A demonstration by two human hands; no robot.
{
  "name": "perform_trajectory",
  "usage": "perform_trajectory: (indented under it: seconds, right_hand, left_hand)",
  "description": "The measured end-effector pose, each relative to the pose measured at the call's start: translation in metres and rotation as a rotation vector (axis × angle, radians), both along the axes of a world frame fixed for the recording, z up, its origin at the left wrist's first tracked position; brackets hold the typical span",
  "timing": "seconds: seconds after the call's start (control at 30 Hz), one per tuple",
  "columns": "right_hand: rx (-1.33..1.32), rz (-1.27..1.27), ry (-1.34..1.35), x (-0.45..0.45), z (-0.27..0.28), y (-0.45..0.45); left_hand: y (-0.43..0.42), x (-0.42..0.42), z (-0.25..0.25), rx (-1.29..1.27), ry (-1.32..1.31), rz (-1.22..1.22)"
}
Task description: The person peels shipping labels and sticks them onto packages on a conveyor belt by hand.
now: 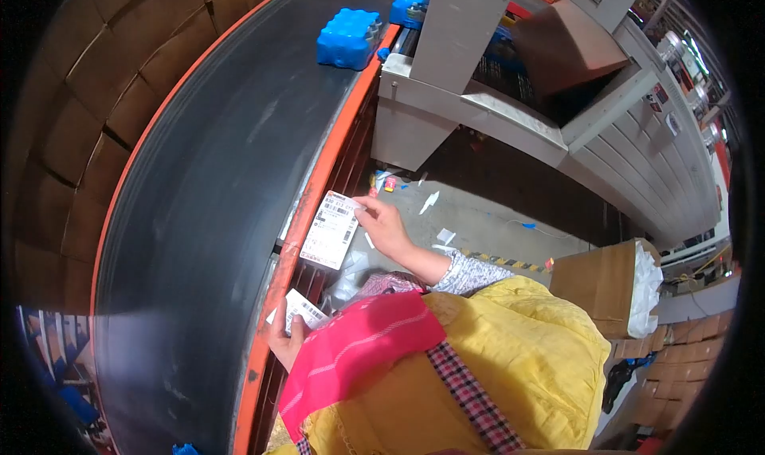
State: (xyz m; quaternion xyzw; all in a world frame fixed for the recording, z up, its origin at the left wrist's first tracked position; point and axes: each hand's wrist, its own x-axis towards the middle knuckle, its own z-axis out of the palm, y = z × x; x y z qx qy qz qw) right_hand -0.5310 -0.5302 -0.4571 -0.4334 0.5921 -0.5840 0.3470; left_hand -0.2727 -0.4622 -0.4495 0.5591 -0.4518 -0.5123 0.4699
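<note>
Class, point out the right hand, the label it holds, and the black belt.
Right hand (386,229): head view, its back.
Label (329,230): head view, middle of printed face.
Black belt (209,192): head view, bare middle.

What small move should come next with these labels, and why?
I'd probably ease the right hand and its printed label toward the black belt: that label appears beside the orange rail, a blue pack sits farther up the belt, and the left hand holds another label.
</note>
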Motion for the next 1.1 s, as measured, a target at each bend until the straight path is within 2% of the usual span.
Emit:
perform_trajectory:
  seconds: [0.13,0.27,0.3,0.4,0.53,0.63,0.73,0.8,0.93,1.03,1.1]
  right_hand:
    - [-0.004,-0.037,0.027,-0.008,-0.007,-0.014]
    - [0.047,-0.117,0.183,-0.03,-0.019,-0.037]
    - [0.066,-0.124,0.207,-0.035,-0.013,-0.043]
    - [0.068,-0.165,0.273,-0.051,0.0,-0.069]
    - [0.02,-0.216,0.432,-0.077,0.007,-0.134]
    - [-0.073,-0.273,0.469,-0.097,0.002,-0.203]
    - [-0.153,-0.345,0.558,-0.111,-0.001,-0.27]
    - [-0.187,-0.378,0.627,-0.123,-0.008,-0.314]
    - [-0.024,-0.401,0.745,-0.119,-0.009,-0.356]
    - [0.076,-0.296,0.822,-0.112,-0.023,-0.367]
    - [0.098,-0.339,1.014,-0.083,-0.007,-0.342]
  left_hand:
    - [0.0,-0.001,0.005,0.011,0.032,0.007]
    - [-0.003,0.004,-0.015,-0.007,0.032,0.027]
    - [-0.002,-0.002,0.003,0.031,0.093,0.019]
    - [-0.002,0.002,-0.013,0.029,0.079,0.053]
    - [-0.004,0.001,-0.019,0.051,0.046,0.085]
    - [-0.005,-0.006,0.005,0.13,0.013,0.083]
    - [-0.006,-0.008,-0.005,0.077,0.001,0.163]
    - [-0.008,-0.012,0.002,0.129,0.008,0.202]
    - [-0.007,-0.011,-0.002,0.176,0.044,0.256]
    - [-0.009,-0.012,0.001,0.162,0.035,0.256]
    - [-0.011,-0.012,0.003,0.132,0.008,0.258]
